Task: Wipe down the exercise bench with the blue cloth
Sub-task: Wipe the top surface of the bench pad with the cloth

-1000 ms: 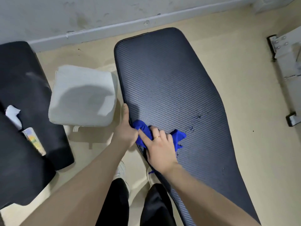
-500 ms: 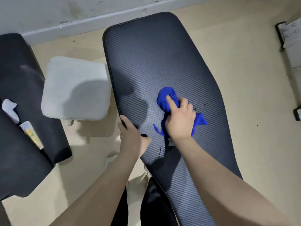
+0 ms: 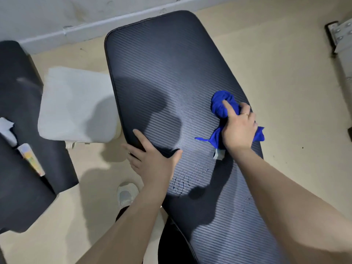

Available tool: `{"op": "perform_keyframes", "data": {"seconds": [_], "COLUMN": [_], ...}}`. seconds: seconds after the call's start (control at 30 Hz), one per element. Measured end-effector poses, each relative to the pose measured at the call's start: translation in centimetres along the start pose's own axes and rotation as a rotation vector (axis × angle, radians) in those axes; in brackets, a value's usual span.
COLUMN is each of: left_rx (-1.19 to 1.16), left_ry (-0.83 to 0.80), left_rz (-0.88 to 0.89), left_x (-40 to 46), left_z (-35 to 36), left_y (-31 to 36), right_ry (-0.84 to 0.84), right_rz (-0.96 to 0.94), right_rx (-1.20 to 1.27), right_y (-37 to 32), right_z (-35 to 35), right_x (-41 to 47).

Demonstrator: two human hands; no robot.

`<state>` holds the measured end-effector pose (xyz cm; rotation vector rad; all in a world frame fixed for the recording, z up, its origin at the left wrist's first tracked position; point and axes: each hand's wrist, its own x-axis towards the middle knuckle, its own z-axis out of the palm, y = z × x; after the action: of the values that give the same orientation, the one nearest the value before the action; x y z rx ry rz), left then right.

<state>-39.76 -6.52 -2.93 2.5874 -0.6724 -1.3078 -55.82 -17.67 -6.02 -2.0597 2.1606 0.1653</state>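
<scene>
The exercise bench (image 3: 165, 73) is a long black ribbed pad running from the far wall toward me. My right hand (image 3: 239, 128) presses the bunched blue cloth (image 3: 222, 105) against the pad near its right edge, fingers closed over the cloth. A white tag hangs from the cloth below my wrist. My left hand (image 3: 152, 161) grips the pad's left edge, thumb on top and fingers curled around the side. Small wet drops sit on the pad just below my left hand.
A folded white towel stack (image 3: 76, 105) lies left of the bench. Another black padded piece (image 3: 22, 130) with a small tube and white paper stands at the far left. A metal frame part (image 3: 341, 39) sits at the upper right. My white shoe (image 3: 126, 194) is on the beige floor.
My right hand has swept the blue cloth from the pad's left edge across to its right edge. My left hand has stayed on the left edge, shifting its grip slightly.
</scene>
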Motion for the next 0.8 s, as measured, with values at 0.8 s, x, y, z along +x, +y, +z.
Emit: {"op": "perform_keyframes", "data": {"seconds": [0.8], "left_rx": [0.171], "left_ry": [0.065], "left_rz": [-0.048], "left_x": [-0.2], "left_z": [1.9], "left_y": [0.4], "right_ry": [-0.093], "right_rz": [-0.372], "right_rx": [0.096], "right_y": [2.3], "right_z": [0.0], "right_x": [-6.1]}}
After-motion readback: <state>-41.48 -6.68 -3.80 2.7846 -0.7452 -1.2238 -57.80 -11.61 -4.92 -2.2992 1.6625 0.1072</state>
